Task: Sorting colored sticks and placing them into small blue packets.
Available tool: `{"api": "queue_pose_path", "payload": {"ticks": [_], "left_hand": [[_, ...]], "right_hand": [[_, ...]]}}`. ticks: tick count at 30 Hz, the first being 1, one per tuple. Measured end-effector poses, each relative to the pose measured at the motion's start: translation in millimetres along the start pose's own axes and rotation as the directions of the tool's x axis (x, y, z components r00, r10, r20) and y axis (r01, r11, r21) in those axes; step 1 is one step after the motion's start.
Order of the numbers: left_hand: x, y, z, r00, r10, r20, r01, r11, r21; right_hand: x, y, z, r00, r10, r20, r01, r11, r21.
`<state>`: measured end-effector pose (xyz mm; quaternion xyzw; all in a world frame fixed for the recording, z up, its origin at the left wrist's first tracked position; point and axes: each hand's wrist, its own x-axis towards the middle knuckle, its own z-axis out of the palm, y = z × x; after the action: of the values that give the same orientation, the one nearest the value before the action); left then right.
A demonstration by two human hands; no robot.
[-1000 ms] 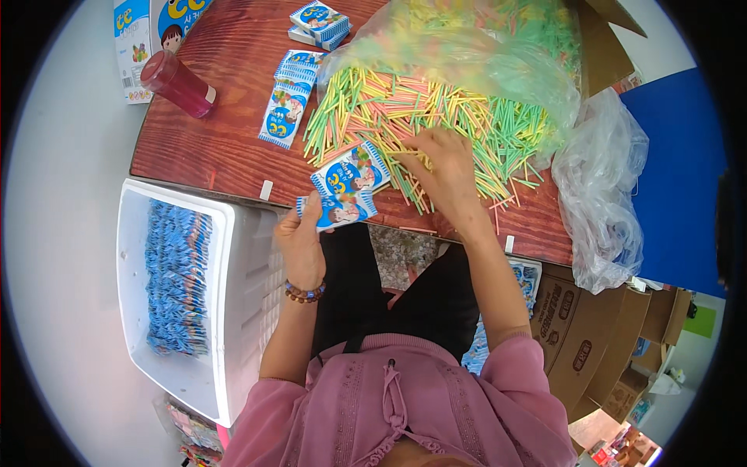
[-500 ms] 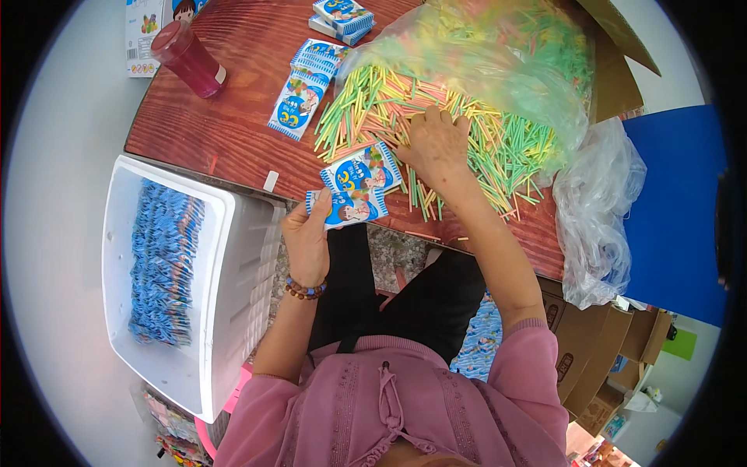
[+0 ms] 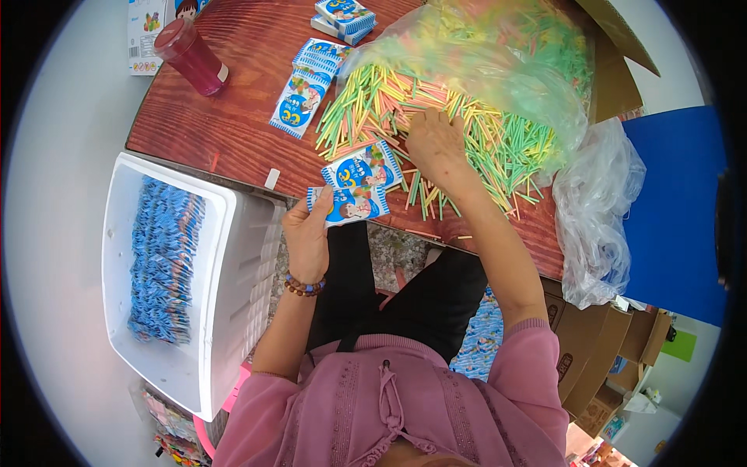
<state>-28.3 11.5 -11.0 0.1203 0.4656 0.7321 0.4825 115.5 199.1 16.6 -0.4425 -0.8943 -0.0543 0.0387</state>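
My left hand [image 3: 306, 241], with a beaded bracelet at the wrist, pinches the left end of a small blue-and-white packet [image 3: 354, 206] at the table's near edge. A second packet [image 3: 359, 165] of the same kind lies just beyond it, its near side overlapped by the held one. My right hand [image 3: 436, 144] rests at the near side of a heap of thin pink, yellow and green sticks [image 3: 506, 144]. Its fingers are curled down together, and what is between them is hidden. The far part of the heap lies under a clear plastic bag [image 3: 475, 54].
More packets [image 3: 302, 101] lie on the red-brown wooden table [image 3: 241, 128], with a bundled stack [image 3: 342, 19] behind. A red-lidded jar [image 3: 191, 58] stands at the far left. Left of me, a white bin [image 3: 222, 272] holds rows of packets. Crumpled plastic [image 3: 595, 226] hangs at the right edge.
My right hand has drawn slightly nearer and its fingers are more closed. My left hand keeps its pinch on the packet, almost unmoved.
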Motion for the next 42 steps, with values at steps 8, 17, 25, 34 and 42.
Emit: {"api": "queue_pose_path", "payload": {"ticks": [8, 17, 25, 34, 42], "left_hand": [[2, 1, 0, 1.000, 0.004, 0.006, -0.003, 1.000, -0.007], [2, 0, 1, 1.000, -0.005, 0.019, 0.005, 1.000, 0.000], [2, 3, -3, 1.000, -0.024, 0.001, 0.024, 0.999, -0.031], [3, 3, 2, 1.000, -0.025, -0.013, 0.025, 0.999, -0.037], [-8, 8, 24, 0.999, -0.008, 0.034, 0.010, 0.999, -0.053]], "right_hand": [[-5, 21, -1, 0.997, 0.069, 0.027, -0.074, 0.920, 0.385], [-9, 39, 12, 0.978, 0.194, 0.081, -0.200, 0.745, 0.636], [-59, 27, -15, 0.932, 0.362, 0.009, 0.004, -0.034, 0.999], [-98, 34, 23, 0.946, 0.301, -0.124, -0.067, 0.553, 0.830], [-107, 37, 19, 0.947, 0.262, -0.185, -0.051, 0.693, 0.719]]}}
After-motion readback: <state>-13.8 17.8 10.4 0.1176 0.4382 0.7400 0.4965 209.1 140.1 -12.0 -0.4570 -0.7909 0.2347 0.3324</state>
